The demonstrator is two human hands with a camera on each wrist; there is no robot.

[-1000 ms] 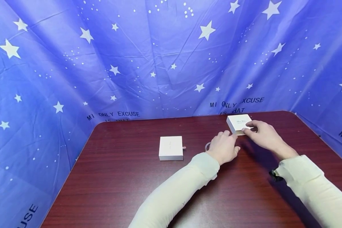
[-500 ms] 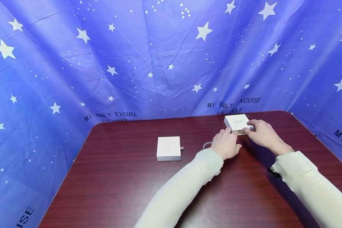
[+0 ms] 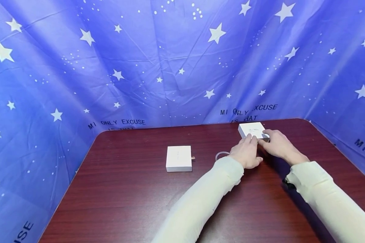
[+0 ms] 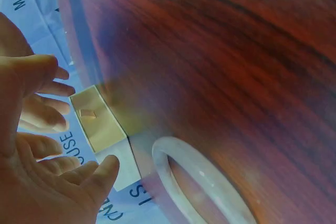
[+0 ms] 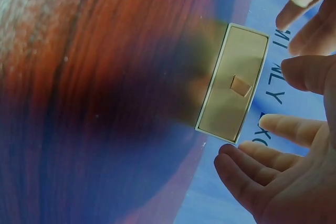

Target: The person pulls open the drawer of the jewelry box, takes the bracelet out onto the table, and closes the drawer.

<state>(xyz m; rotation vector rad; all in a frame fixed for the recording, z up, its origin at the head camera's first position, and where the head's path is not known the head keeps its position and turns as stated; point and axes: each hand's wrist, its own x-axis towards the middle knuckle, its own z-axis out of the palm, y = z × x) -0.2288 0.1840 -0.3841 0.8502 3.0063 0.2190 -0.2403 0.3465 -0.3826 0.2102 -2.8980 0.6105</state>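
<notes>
A white drawer-style box (image 3: pixel 251 129) with small dark lettering on its lid sits near the table's back right. Its tan front (image 5: pixel 231 98) with a small ribbon tab shows in both wrist views. My left hand (image 3: pixel 246 153) reaches to the box's front, fingers extended by its near edge. At the box's right side is my right hand (image 3: pixel 280 145), its index finger over the lid corner and its thumb by the front. Both hands have loosely straight fingers. A pale bangle (image 4: pixel 197 163) lies on the table just left of the left hand, partly hidden by it in the head view.
A second white box (image 3: pixel 178 158) with a ribbon tab (image 3: pixel 193 158) on its right stands left of the bangle. Everything rests on a dark red wood-grain table (image 3: pixel 124 195). A blue curtain (image 3: pixel 158 67) with white stars hangs behind the table's back edge.
My left hand has moved slightly right and farther over the box's front edge, showing more of the bangle. The right hand stays at the box's side. The head view has shifted a little.
</notes>
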